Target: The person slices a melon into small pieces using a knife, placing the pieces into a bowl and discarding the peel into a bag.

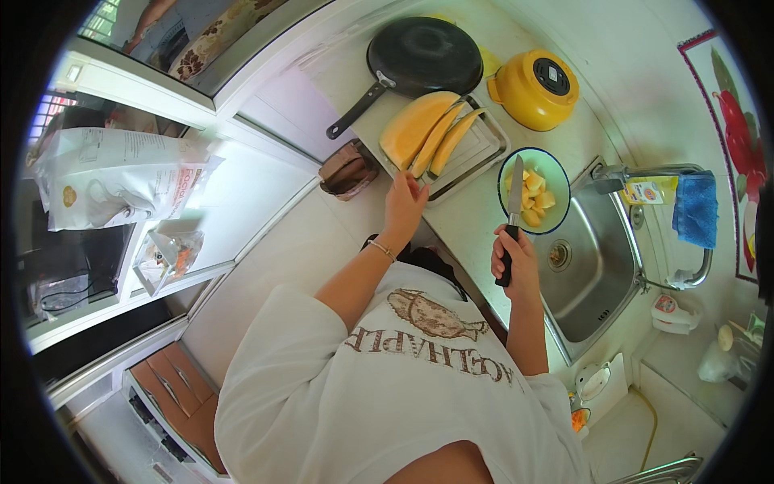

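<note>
My right hand (pixel 518 260) grips the black handle of a kitchen knife (pixel 516 193), its blade pointing away from me over the left side of a blue-rimmed bowl (pixel 562 187). Peeled yellow melon chunks (pixel 534 196) lie in that bowl. My left hand (pixel 406 202) is at the near end of the melon, fingertips bent together; whether they pinch a slice is unclear. A large peeled melon piece (pixel 414 130) and two long melon slices (pixel 455 142) rest on a rectangular metal tray (pixel 481 151).
Beyond the tray sit a black frying pan (pixel 426 57) and an upturned yellow pot (pixel 532 91). A steel sink (pixel 595 260) adjoins the bowl at right, with a blue cloth (pixel 695 209) over its faucet pipe. Another person's arm (pixel 145 24) shows beyond the glass at upper left.
</note>
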### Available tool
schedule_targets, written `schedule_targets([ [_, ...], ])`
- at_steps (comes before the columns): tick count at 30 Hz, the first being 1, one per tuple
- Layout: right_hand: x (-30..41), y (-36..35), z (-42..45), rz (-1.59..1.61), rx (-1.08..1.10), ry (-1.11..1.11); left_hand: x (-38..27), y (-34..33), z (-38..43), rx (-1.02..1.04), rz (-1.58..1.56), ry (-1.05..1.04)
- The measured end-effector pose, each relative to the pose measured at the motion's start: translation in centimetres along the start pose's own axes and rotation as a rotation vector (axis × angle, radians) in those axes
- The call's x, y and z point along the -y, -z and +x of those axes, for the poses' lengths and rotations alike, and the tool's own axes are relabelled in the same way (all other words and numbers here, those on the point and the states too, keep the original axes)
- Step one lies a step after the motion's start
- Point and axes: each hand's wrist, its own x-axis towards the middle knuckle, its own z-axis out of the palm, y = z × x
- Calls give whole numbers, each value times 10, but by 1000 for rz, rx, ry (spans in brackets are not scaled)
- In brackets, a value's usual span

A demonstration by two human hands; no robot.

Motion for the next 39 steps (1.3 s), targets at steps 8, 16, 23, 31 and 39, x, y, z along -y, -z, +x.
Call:
schedule_targets([
  [8,6,3,4,20,30,7,-10,-56,16,112,-236,234],
  [16,2,10,-1,59,23,29,-10,-88,39,-102,-318,313],
  [23,-1,15,-5,67,-21,25,-36,-69,40,61,-463,426],
  [31,-1,10,4,49,-59,26,-46,-45,27,112,-843,360],
  [39,42,-9,85,-188,-119,429,-74,33,34,435,-941,154],
])
